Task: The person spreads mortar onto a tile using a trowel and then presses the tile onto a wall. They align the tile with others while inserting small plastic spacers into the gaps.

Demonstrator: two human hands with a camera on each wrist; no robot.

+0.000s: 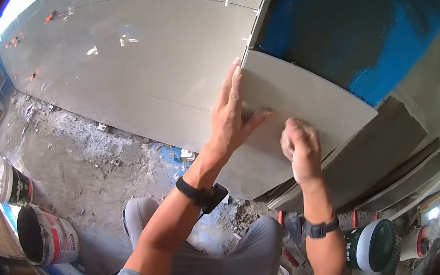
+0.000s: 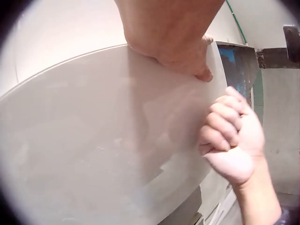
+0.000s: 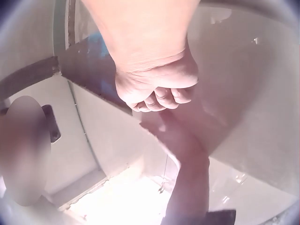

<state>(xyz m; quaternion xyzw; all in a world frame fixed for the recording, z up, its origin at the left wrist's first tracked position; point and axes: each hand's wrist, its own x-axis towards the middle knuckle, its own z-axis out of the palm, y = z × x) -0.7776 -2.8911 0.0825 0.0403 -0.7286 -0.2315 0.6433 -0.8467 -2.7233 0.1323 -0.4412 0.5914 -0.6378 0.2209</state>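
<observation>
A large grey tile (image 1: 316, 92) stands on the wall in front of me, its top edge below a dark, blue-painted patch of wall (image 1: 325, 28). My left hand (image 1: 227, 110) rests with straight fingers along the tile's left edge, over the joint with the neighbouring tile (image 1: 175, 58). Its thumb points out over the tile face. To the right, my right hand (image 1: 302, 149) is balled into a fist close to the tile face. Curled fingers with nothing in them show on the right hand (image 2: 229, 131) in the left wrist view.
Small white spacers (image 1: 226, 2) sit in the tile joints. More tiles or boards (image 1: 377, 140) lean at the right. Buckets stand on the floor: an open one (image 1: 62, 242) and a white one (image 1: 2, 179) at left, a dark green one (image 1: 376, 247) at right. Rubble covers the floor (image 1: 82, 157).
</observation>
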